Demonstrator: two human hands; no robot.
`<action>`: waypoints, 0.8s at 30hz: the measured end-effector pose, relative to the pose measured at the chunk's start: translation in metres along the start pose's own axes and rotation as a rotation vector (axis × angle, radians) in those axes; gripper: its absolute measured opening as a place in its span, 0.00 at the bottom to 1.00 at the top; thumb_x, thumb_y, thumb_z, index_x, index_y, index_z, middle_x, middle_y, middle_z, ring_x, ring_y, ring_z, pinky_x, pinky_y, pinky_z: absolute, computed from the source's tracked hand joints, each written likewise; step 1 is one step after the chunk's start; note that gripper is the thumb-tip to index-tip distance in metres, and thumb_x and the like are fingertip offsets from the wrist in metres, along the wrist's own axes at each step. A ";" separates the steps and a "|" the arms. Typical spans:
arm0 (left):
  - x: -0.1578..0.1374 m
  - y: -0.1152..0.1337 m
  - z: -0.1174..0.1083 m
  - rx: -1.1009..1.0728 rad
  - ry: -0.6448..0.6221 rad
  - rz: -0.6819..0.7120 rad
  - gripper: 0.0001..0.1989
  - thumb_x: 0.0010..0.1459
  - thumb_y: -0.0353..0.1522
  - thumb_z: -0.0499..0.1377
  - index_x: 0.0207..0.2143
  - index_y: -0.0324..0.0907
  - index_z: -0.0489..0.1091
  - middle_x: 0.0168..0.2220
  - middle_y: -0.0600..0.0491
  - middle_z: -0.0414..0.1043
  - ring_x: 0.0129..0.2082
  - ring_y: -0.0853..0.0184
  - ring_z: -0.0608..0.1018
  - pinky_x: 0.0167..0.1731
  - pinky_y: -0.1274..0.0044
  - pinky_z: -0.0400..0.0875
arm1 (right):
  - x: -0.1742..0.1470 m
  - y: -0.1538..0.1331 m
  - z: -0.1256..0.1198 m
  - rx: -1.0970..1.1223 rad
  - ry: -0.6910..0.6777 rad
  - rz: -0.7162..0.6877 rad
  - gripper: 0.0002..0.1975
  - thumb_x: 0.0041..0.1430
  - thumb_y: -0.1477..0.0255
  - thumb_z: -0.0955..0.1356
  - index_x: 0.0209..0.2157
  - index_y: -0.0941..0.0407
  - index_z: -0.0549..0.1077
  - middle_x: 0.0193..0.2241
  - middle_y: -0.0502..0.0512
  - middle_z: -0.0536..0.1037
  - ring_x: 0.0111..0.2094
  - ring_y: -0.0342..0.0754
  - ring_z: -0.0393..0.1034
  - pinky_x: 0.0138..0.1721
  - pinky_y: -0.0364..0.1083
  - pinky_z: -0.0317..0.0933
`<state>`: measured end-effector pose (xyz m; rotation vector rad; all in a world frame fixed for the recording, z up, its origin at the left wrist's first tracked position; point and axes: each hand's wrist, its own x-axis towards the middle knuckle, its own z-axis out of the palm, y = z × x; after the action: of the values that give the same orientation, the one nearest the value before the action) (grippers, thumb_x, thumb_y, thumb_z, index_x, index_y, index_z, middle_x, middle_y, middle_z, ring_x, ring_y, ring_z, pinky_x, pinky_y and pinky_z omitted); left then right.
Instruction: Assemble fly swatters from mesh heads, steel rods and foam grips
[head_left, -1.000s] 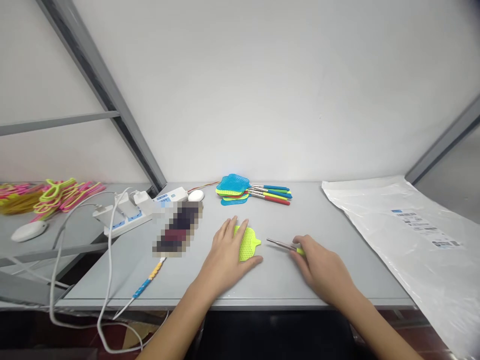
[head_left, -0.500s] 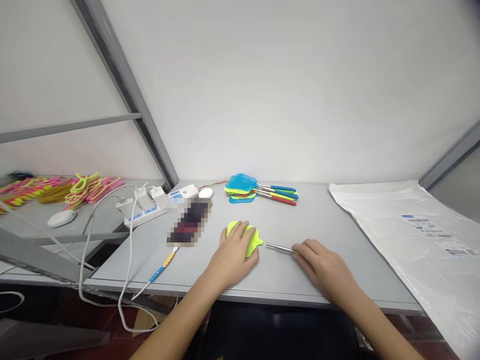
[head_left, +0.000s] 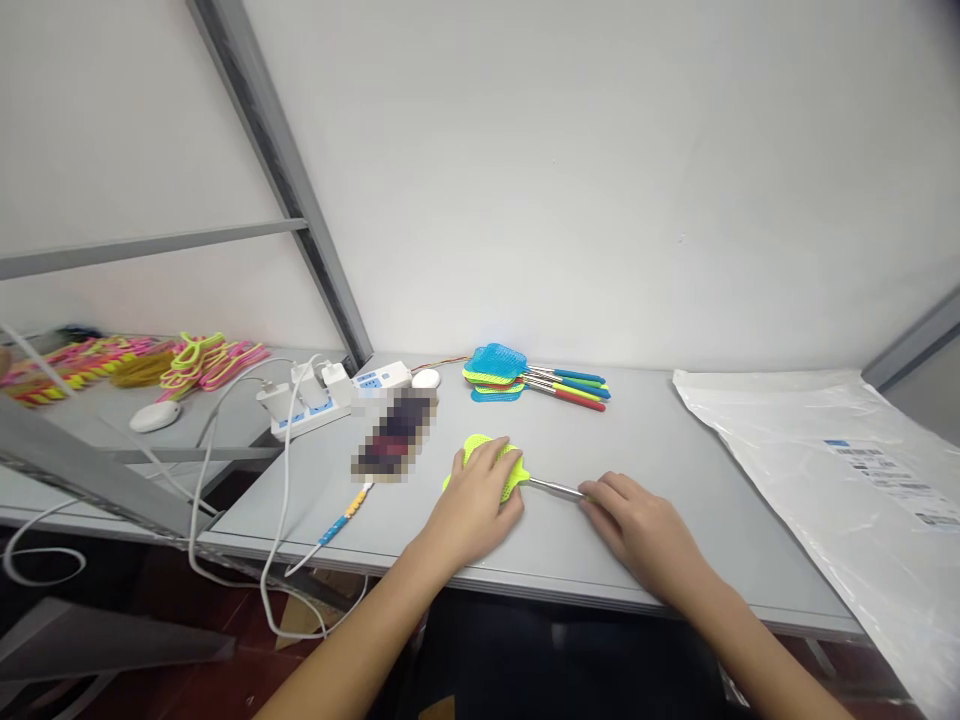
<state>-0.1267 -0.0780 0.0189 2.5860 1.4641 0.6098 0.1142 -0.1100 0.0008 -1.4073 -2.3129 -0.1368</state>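
My left hand (head_left: 477, 510) lies over a yellow-green fly swatter head (head_left: 516, 480), its fingers curled across the perforated plastic and holding it on the table. A thin metal rod (head_left: 555, 488) meets the narrow neck of that head. Closed around the rod's other end is my right hand (head_left: 637, 525), which hides most of the handle. Behind my hands a pile of fly swatters (head_left: 498, 366) lies against the wall, with blue, yellow-green and red heads and their colored handles (head_left: 581, 390) pointing right.
A blurred-out phone (head_left: 394, 435) with a charging cable (head_left: 345, 515) lies to the left. Beyond it stands a white power strip (head_left: 319, 412) with chargers. At right a white plastic package (head_left: 810, 500) overhangs the table (head_left: 600, 440). Pink and yellow cords (head_left: 202, 365) lie on the left shelf.
The metal rod has moved left and its tip now meets the swatter head's neck, closing the gap between them. The whole view has shifted slightly.
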 end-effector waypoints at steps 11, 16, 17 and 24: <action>-0.001 0.002 -0.002 -0.031 -0.001 0.046 0.17 0.61 0.30 0.50 0.52 0.46 0.66 0.57 0.47 0.64 0.58 0.58 0.64 0.59 0.58 0.52 | -0.003 0.001 0.003 0.015 -0.021 0.058 0.10 0.68 0.68 0.59 0.43 0.52 0.70 0.34 0.53 0.72 0.35 0.45 0.69 0.30 0.43 0.60; -0.001 0.002 -0.005 -0.039 -0.012 0.082 0.15 0.61 0.29 0.51 0.49 0.47 0.68 0.55 0.49 0.67 0.56 0.59 0.66 0.56 0.61 0.56 | -0.005 0.001 0.002 0.014 0.001 0.051 0.10 0.67 0.68 0.60 0.43 0.52 0.70 0.34 0.53 0.72 0.35 0.45 0.68 0.30 0.43 0.60; -0.001 0.002 -0.005 -0.045 -0.015 0.088 0.15 0.61 0.29 0.51 0.49 0.47 0.68 0.55 0.50 0.67 0.56 0.59 0.66 0.56 0.61 0.56 | -0.005 0.001 0.001 0.013 0.008 0.046 0.10 0.67 0.69 0.60 0.43 0.52 0.71 0.34 0.53 0.72 0.35 0.45 0.68 0.30 0.43 0.60; -0.001 0.000 -0.007 -0.211 -0.003 0.070 0.14 0.61 0.33 0.54 0.49 0.49 0.69 0.57 0.50 0.66 0.57 0.59 0.65 0.58 0.60 0.55 | -0.008 0.003 0.001 -0.020 0.045 0.004 0.11 0.68 0.70 0.59 0.43 0.53 0.72 0.33 0.54 0.73 0.35 0.45 0.68 0.32 0.43 0.60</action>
<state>-0.1292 -0.0794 0.0250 2.4816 1.2386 0.7263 0.1193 -0.1148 -0.0035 -1.4043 -2.2782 -0.1892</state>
